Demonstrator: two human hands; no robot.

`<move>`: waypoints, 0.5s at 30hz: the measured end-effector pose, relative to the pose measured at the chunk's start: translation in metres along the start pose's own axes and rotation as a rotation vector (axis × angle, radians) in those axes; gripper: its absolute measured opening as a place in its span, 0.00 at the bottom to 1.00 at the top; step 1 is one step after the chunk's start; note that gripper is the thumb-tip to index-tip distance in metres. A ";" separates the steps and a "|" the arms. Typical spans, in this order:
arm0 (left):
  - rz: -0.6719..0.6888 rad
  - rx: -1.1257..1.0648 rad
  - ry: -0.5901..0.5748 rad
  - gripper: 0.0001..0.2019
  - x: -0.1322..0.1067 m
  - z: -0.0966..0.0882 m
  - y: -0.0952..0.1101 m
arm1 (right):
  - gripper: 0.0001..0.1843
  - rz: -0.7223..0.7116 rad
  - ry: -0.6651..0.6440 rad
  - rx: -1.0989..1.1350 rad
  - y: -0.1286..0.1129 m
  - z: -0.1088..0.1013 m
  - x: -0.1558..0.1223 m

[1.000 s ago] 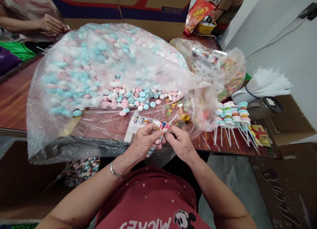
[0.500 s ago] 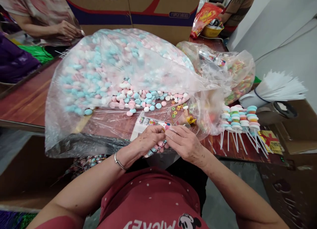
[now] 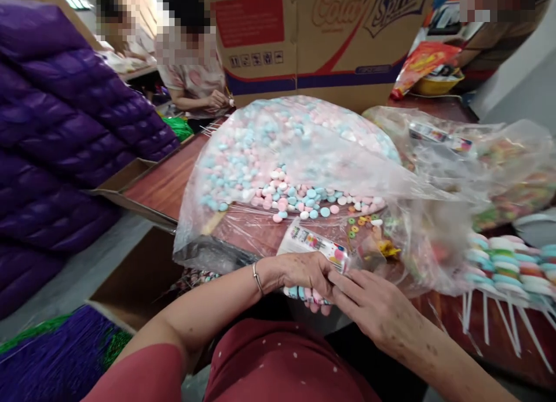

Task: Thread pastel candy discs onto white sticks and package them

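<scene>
In front of my body, my left hand [image 3: 306,273] is closed round a candy skewer [image 3: 299,293] of blue, pink and white pieces in clear wrap. Its fingers curl beneath the row. My right hand [image 3: 373,303] meets it at the right end, fingers pressed together; what lies between those fingertips is hidden. Just beyond the hands, a stack of printed labels [image 3: 315,242] lies on clear plastic. Behind it, loose round candies [image 3: 308,200] spill from a large clear bag [image 3: 278,135]. Small ring candies [image 3: 356,225] and yellow ties [image 3: 386,249] sit to the right.
Finished-looking candy skewers [image 3: 506,269] with white sticks lie at the right. A bag of ring candies [image 3: 512,182] stands behind them. A large carton [image 3: 260,48] backs the table. An open box [image 3: 134,269] is below left, near purple bundles [image 3: 65,112]. A co-worker [image 3: 195,77] sits across.
My view has swung left, so the table's things appear farther right. My left hand has turned knuckles-up over the candy skewer. Both hands stay together.
</scene>
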State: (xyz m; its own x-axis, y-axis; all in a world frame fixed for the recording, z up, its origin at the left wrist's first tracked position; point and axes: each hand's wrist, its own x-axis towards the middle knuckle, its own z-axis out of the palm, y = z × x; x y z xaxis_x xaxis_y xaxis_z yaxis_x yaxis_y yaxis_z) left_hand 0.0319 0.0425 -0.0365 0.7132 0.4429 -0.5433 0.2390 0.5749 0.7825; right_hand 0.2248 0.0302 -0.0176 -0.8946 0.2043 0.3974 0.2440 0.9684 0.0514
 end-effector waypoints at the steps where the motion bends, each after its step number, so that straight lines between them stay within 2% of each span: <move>1: 0.001 0.000 -0.004 0.09 -0.001 -0.001 0.000 | 0.22 0.008 0.015 -0.013 -0.001 0.000 0.001; 4: 0.010 0.023 0.005 0.09 -0.004 -0.001 0.001 | 0.23 0.049 0.033 -0.056 -0.005 0.002 0.004; 8: 0.012 0.089 0.073 0.01 -0.006 0.005 0.002 | 0.20 0.124 0.018 -0.110 -0.011 0.007 0.000; 11: 0.023 0.215 0.136 0.05 -0.004 0.013 0.003 | 0.18 0.198 -0.006 -0.152 -0.013 0.014 -0.006; 13: 0.099 0.432 0.243 0.05 -0.002 0.020 0.001 | 0.17 0.261 -0.024 -0.170 -0.012 0.021 -0.009; 15: 0.238 0.797 0.466 0.05 0.002 0.028 -0.004 | 0.16 0.330 0.002 -0.184 -0.009 0.027 -0.011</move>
State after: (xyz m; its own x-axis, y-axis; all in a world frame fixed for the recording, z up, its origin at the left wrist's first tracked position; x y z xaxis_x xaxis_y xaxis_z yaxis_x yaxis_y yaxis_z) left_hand 0.0507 0.0220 -0.0328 0.5076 0.8167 -0.2746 0.6228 -0.1276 0.7719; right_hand 0.2220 0.0233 -0.0474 -0.7558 0.5006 0.4221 0.5823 0.8087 0.0835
